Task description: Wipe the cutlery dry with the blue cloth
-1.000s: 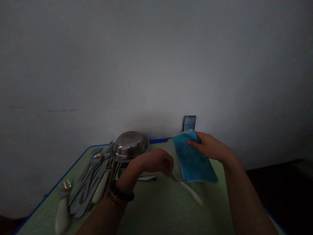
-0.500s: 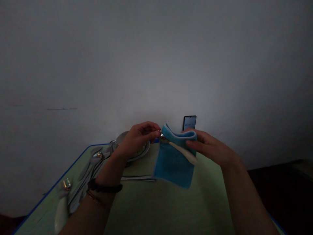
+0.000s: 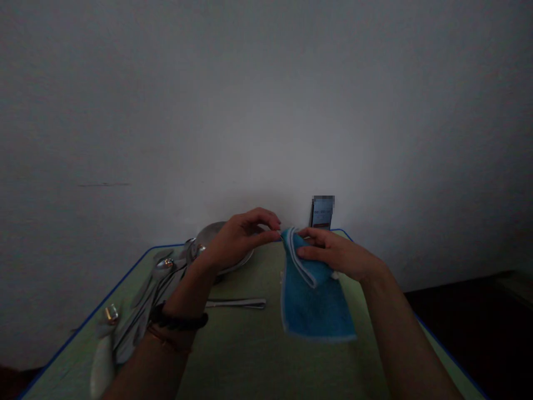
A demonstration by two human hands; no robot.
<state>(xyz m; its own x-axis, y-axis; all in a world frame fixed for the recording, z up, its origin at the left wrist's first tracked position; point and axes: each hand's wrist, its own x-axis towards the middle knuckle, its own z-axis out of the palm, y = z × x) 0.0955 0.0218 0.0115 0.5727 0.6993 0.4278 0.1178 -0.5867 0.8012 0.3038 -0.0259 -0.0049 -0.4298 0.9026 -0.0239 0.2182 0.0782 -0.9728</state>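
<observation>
The metal bowl (image 3: 211, 230) sits toward the back of the green surface (image 3: 241, 355), dome side up and partly hidden by the person's left hand (image 3: 241, 236). To the right of the bowl is the blue cloth (image 3: 318, 314), its upper part folded over and its lower part hanging down. The right hand (image 3: 335, 251) grips this fold, thumb on the near side, with a utensil (image 3: 335, 275) inside it; only a pale handle end shows below that hand. The left hand, just right of the bowl's dome, has thumb and fingers pinched together on the utensil's thin metal tip at the cloth's upper corner. What kind of utensil it is cannot be told.

In front of the bowl lies a piece of silver cutlery (image 3: 239, 303), one end hidden by the left arm. Left of the bowl is a pile of cutlery, with a spoon (image 3: 165, 264) on it; nearer than the bowl and farther left lies a white-handled utensil (image 3: 102, 364). Right of the bowl, beyond the cloth, a phone (image 3: 322, 213) stands upright against the wall (image 3: 266, 111).
</observation>
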